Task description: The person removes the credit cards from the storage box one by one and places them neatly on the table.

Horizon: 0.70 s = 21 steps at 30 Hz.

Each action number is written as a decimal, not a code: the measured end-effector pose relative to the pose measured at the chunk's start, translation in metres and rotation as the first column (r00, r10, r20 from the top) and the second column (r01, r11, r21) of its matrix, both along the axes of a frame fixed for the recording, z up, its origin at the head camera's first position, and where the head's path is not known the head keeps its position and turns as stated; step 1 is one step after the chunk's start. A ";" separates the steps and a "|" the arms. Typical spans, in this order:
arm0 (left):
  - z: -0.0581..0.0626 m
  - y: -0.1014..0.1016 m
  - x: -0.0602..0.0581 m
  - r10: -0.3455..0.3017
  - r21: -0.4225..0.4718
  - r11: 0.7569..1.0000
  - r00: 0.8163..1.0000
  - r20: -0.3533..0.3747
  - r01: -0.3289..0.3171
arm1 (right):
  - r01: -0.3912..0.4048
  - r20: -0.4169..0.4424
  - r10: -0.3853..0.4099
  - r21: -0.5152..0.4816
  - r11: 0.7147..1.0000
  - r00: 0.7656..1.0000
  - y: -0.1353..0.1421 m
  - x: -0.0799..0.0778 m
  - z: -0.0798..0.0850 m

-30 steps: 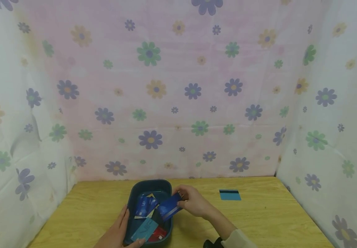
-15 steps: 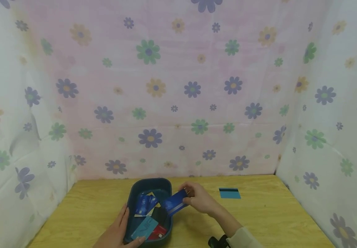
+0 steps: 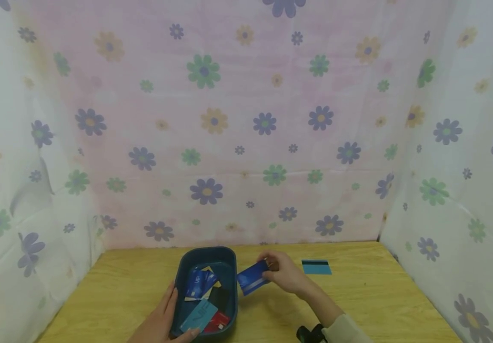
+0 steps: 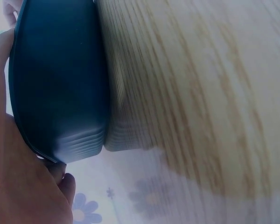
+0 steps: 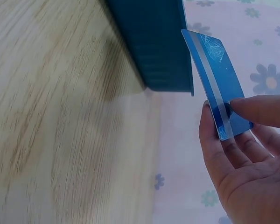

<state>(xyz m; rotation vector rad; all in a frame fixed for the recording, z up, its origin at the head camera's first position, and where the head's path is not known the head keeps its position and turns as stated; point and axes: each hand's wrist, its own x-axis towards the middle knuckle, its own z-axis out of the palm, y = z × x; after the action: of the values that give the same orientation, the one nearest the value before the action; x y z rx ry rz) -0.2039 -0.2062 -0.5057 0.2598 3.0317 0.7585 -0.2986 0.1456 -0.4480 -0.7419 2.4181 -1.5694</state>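
Observation:
My left hand (image 3: 157, 318) holds a dark teal plastic bin (image 3: 235, 290) at its left side, thumb at the near rim and fingers along the outer wall. In the left wrist view the fingers (image 4: 56, 186) bend round the rim's end. A blue plastic card (image 3: 251, 277) with a pale stripe is pinched between thumb and fingers of my right hand (image 3: 288, 273), just right of the bin. Inside the bin lie a blue card (image 3: 194, 285), a light teal card (image 3: 200, 314) with lettering, a red card (image 3: 219, 321) and a black card (image 3: 218, 297), partly overlapping.
A light blue card (image 3: 316, 267) with a black stripe lies flat on the wooden table (image 3: 379, 295), at the back right. Flowered cloth (image 3: 237, 143) hangs behind the table and along both sides. A black device (image 3: 310, 334) sits at my right wrist.
My right hand has carried the blue card out from over the bin to the right of it, uncovering the black card. The left hand and bin have stayed put.

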 end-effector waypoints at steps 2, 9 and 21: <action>0.000 0.000 0.000 0.002 0.004 1.000 1.000 -0.001 -0.002 | 0.013 0.001 -0.013 -0.005 1.000 1.000 0.003 0.000 -0.001; 0.000 0.001 0.000 0.005 0.003 1.000 1.000 -0.007 -0.005 | 0.063 0.026 -0.061 -0.051 0.997 0.998 0.016 -0.003 -0.006; -0.001 0.001 0.001 0.002 -0.004 1.000 1.000 -0.018 -0.003 | 0.184 0.036 -0.183 -0.004 0.983 0.982 0.037 -0.014 -0.021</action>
<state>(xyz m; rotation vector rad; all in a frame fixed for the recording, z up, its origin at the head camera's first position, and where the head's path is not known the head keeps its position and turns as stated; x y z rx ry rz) -0.2031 -0.2057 -0.5065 0.2643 3.0507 0.7536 -0.3122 0.1824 -0.4686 -0.4995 2.5186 -1.6416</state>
